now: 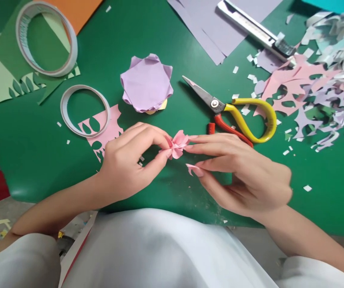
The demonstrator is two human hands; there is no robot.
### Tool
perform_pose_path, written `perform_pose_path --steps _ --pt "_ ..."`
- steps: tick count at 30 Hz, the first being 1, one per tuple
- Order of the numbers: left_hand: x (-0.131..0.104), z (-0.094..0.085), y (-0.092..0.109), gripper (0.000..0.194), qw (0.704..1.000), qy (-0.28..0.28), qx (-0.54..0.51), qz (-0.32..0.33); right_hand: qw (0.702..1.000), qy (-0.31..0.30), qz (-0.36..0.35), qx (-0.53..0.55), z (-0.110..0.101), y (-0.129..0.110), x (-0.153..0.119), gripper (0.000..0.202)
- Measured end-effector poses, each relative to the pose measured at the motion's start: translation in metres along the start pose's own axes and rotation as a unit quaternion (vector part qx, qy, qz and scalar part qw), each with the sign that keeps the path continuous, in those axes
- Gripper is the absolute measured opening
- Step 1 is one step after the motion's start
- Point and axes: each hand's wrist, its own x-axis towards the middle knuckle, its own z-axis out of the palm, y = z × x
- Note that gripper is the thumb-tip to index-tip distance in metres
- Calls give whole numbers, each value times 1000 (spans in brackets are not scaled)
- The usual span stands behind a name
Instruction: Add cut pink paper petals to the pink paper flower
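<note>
Between thumb and forefinger, my left hand (pixel 135 160) pinches a small pink paper flower (pixel 178 145) above the table. My right hand (pixel 240 170) reaches in from the other side, and two of its outstretched fingertips meet the flower's right edge. Its thumb and a lower finger are closed on a small pink paper scrap (pixel 193 169). A purple folded-paper flower (pixel 147 82) lies just beyond my hands, with a bit of yellow under its edge. Scissors (pixel 214 104) with yellow and red handles lie behind my right hand, which partly covers the red handle.
Two tape rolls, one large (pixel 72 56) and one smaller (pixel 64 114), lie at left by a cut pink sheet (pixel 111 124). A box cutter (pixel 250 26) rests on purple paper (pixel 186 28) at the back. Paper offcuts (pixel 334 80) pile up at right on the green table (pixel 324 212).
</note>
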Motion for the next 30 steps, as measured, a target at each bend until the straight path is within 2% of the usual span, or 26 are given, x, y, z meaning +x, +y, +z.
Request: perform_pose_path --steps 4,8,10,13,17,20,25,30 --pt "-2 -5 7 12 989 9 -113 -100 997 71 -4 5 -1 -3 1 27" --pt "-2 -9 7 12 969 -27 -193 -149 997 58 18 42 -2 -10 -2 27" --pt "-2 -9 6 17 962 -49 -218 -160 997 20 31 68 -4 -13 -3 28" --pt "-3 -5 6 18 948 -61 -256 -177 996 -22 9 85 -8 -16 -2 32" --pt "-6 -1 8 26 925 -58 -317 -203 996 -15 -16 82 -12 -14 2 30" --pt "-7 -1 8 32 929 -87 -306 -191 997 -14 -23 74 -12 -12 2 29" --pt "-4 -4 4 25 925 -158 -292 -184 996 -19 -33 78 -11 -10 1 28" --pt "-3 -5 4 26 897 -165 -348 -218 995 -20 -17 92 -13 -14 1 27"
